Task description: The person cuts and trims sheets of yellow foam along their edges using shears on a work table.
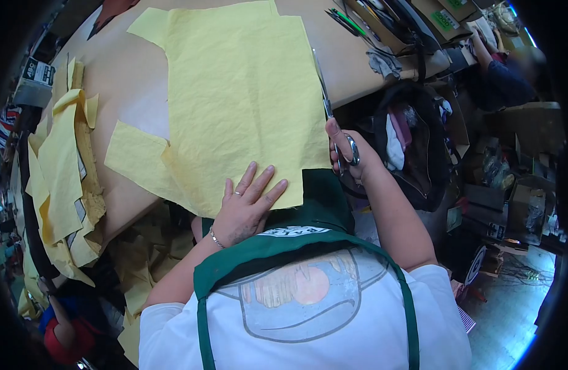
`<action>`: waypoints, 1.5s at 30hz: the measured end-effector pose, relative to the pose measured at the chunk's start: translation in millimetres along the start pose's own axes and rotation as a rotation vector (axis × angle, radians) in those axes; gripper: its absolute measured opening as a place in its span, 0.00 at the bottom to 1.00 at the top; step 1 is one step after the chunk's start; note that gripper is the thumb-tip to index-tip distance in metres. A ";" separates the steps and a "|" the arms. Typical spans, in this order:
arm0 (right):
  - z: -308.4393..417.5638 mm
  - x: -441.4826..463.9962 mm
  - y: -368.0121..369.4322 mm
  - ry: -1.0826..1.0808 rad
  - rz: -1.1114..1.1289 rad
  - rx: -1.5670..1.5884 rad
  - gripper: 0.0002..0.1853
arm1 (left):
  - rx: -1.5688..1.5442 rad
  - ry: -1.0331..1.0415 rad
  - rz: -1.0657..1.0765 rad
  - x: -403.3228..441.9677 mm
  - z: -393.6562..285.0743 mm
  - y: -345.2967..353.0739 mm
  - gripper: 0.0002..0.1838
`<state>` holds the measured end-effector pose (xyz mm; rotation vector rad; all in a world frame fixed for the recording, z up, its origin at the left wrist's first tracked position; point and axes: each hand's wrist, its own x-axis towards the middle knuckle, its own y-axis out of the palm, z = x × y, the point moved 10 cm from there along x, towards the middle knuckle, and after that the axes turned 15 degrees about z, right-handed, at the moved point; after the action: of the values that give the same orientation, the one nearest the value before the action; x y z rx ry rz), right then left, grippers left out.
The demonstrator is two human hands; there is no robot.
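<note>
A large, slightly creased piece of yellow cloth (234,92) is spread on the table, its lower part reaching over the front edge to my apron. Two narrower flaps stick out on its left side. My left hand (250,200) lies flat on its lower part, fingers spread, with a ring and a bracelet on. At the right edge of the cloth my right hand (348,148) grips metal scissors (327,106) by the handles. The blades point away from me along that edge and look nearly closed. Some of my right fingers are hidden behind the handles.
Yellow scraps (65,166) are piled at the table's left side, and more scraps (154,265) lie below it. Pens (348,21) and a grey rag (382,63) sit at the back right. An open black bag (419,148) stands right of my arm. Other people are nearby.
</note>
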<state>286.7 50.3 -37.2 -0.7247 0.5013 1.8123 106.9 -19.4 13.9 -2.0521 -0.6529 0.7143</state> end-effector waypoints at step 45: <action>12.5 8.9 -3.0 0.017 -0.056 0.011 0.37 | -0.063 0.040 -0.007 -13.2 6.5 -3.8 0.36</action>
<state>284.4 65.5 -34.2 -0.7404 0.4971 1.7512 92.4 -22.8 17.3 -2.1151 -0.6665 0.6544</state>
